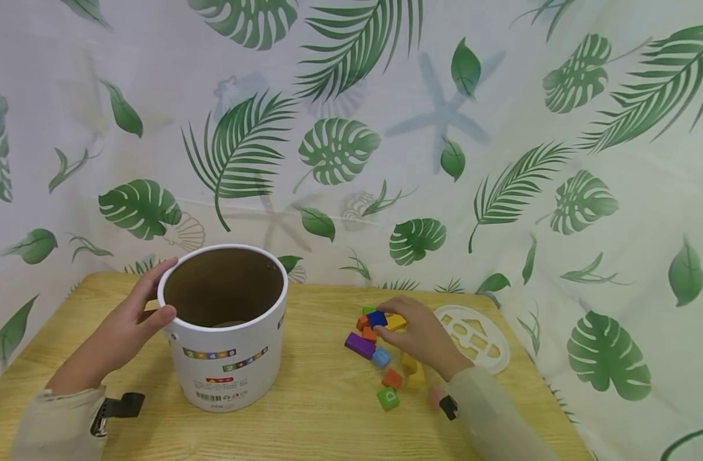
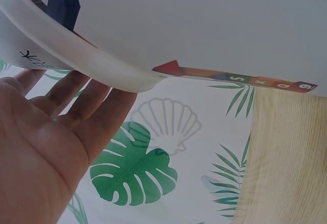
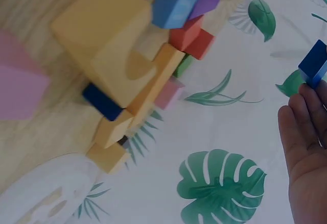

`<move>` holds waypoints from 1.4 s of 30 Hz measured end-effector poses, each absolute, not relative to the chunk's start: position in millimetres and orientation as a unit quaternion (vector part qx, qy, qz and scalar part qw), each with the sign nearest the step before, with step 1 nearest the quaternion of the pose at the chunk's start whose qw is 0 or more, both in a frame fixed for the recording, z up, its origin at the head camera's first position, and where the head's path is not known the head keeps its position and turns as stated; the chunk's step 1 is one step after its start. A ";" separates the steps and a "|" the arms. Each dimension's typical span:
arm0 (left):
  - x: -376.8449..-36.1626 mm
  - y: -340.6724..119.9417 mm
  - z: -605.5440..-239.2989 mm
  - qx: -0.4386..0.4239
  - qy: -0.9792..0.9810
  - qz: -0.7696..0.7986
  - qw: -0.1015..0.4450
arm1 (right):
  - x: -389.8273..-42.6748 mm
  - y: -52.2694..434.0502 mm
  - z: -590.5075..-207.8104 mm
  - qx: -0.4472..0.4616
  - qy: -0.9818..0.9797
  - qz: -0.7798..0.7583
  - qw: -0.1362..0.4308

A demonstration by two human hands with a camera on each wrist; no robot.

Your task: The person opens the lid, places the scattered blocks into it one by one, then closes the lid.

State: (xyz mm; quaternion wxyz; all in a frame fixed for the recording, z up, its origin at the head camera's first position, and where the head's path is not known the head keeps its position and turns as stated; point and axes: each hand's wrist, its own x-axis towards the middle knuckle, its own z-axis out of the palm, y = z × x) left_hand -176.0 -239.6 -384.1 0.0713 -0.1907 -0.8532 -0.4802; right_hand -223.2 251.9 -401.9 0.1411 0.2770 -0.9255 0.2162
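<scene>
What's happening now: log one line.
left fingers: touch white cylindrical plastic bucket; right fingers: pinch blue angular block; nearby: loose multicolored blocks

The left hand (image 2: pixel 48 137), palm showing, fills the lower left of the frame; its fingers reach up to the white rim of a bucket (image 2: pixel 204 25), whose pale wall spans the top; a coloured printed strip (image 2: pixel 240 78) crosses its right part; leaf-patterned cloth (image 2: pixel 204 132) hangs lower centre; a wood-grained desk (image 2: pixel 291 163) fills the lower right.
</scene>
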 end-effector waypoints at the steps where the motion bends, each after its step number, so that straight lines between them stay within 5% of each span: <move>1: -176.1 -239.4 -383.9 -0.190 -0.854 -0.480 0.071 | -224.5 249.3 -400.4 0.277 -0.926 0.213 0.143; 16: -177.9 -241.9 -383.3 -0.193 -0.852 -0.480 0.075 | -242.1 189.9 -372.8 0.338 -0.889 0.232 0.204; 42: -180.2 -242.2 -384.1 -0.196 -0.850 -0.483 0.074 | -235.5 55.3 -310.6 0.434 -0.820 0.319 0.191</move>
